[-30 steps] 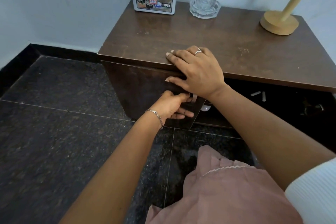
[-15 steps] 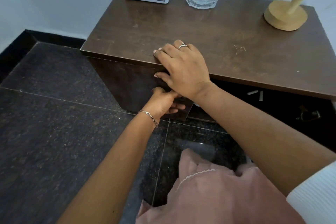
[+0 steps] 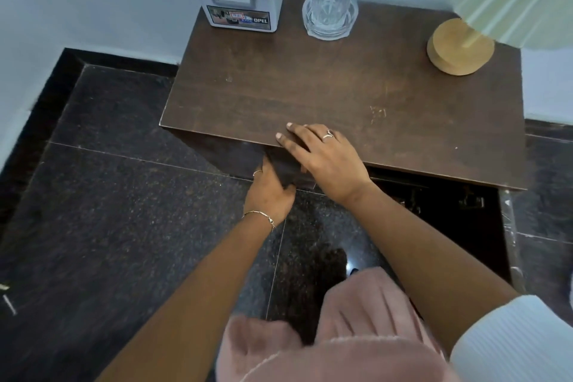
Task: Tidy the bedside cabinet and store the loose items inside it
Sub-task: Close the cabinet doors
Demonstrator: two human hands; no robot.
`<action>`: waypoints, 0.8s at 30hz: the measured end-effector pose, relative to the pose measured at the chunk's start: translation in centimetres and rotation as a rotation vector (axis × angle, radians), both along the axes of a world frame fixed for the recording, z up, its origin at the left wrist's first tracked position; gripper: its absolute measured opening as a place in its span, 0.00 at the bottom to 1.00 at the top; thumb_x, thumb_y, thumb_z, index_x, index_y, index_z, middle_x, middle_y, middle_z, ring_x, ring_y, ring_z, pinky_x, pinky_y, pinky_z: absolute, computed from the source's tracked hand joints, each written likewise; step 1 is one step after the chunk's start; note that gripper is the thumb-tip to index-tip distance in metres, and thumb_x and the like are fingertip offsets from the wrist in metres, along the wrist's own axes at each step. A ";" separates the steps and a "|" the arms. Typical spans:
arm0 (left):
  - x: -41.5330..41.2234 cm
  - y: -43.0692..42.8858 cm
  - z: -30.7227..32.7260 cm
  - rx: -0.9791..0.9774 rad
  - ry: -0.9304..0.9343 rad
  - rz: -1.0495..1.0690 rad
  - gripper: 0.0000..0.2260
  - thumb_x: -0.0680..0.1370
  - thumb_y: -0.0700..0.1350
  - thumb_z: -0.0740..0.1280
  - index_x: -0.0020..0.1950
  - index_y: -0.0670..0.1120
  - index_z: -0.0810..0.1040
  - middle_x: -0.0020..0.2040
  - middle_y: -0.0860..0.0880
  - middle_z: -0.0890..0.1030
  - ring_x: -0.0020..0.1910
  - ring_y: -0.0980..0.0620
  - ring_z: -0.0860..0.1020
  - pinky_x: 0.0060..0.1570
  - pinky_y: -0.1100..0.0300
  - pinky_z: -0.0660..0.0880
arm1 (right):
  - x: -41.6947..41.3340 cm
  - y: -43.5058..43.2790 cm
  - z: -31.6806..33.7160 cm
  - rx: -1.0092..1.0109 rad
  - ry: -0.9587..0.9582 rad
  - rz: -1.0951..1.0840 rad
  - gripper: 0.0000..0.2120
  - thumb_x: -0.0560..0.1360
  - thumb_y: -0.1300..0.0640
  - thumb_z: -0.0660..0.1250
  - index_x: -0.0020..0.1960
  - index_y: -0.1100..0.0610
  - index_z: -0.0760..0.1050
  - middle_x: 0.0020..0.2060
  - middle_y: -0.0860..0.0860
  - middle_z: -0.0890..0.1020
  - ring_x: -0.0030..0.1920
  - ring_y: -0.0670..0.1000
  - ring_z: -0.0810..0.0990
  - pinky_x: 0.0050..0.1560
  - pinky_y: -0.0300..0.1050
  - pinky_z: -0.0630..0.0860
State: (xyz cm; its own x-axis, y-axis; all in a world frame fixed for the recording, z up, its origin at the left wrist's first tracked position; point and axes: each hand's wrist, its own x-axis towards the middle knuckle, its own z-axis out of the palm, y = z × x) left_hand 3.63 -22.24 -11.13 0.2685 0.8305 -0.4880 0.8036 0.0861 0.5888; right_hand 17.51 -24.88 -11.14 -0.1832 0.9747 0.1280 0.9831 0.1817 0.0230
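**Inspector A:** Any change?

**Inspector B:** The viewpoint has risen over the bedside cabinet point(image 3: 310, 87). Both hands are unmoved: the right hand point(image 3: 325, 161) lies flat on the top's front edge, and the left hand point(image 3: 269, 195) curls round the door point(image 3: 235, 158).

**Inspector A:** Meaning?

**Inspector B:** The right compartment point(image 3: 434, 208) stands open and dim. Storing is probably done; closing remains.

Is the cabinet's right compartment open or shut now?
Open: under the cabinet top, the right compartment shows its dark interior; the left hand holds the cabinet door to its left.

We find the dark brown rectangular wooden bedside cabinet point(image 3: 341, 87) upright against the wall. Its left door panel point(image 3: 229, 158) covers the front. Its right compartment point(image 3: 434, 214) is open, with small indistinct items point(image 3: 471, 201) inside.
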 end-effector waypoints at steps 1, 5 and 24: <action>0.0 -0.2 0.1 0.017 0.044 -0.061 0.37 0.72 0.45 0.66 0.77 0.45 0.52 0.71 0.40 0.67 0.64 0.39 0.73 0.61 0.48 0.73 | 0.2 -0.1 -0.1 -0.006 -0.008 -0.013 0.36 0.66 0.61 0.75 0.72 0.54 0.66 0.66 0.55 0.73 0.58 0.56 0.76 0.49 0.50 0.78; -0.7 -0.5 0.5 0.076 0.176 -0.257 0.38 0.75 0.45 0.66 0.78 0.44 0.46 0.79 0.45 0.50 0.71 0.42 0.67 0.66 0.48 0.69 | 0.2 0.2 0.3 -0.026 -0.058 -0.004 0.38 0.65 0.60 0.77 0.72 0.55 0.67 0.65 0.55 0.75 0.55 0.56 0.77 0.46 0.46 0.79; 0.1 -11.4 10.9 -0.112 0.166 -0.440 0.30 0.76 0.45 0.65 0.76 0.45 0.57 0.74 0.43 0.64 0.67 0.41 0.72 0.66 0.47 0.70 | -0.6 -20.7 8.3 -0.354 0.281 -0.789 0.40 0.74 0.53 0.67 0.78 0.53 0.46 0.77 0.52 0.53 0.77 0.53 0.52 0.75 0.53 0.57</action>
State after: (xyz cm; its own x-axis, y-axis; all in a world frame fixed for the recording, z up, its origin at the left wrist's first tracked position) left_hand 3.77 -33.64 -0.20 0.4935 0.5956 -0.6339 0.8604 -0.2279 0.4557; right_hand 16.92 -45.54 -2.85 0.5469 0.7945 -0.2640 0.7859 -0.5959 -0.1651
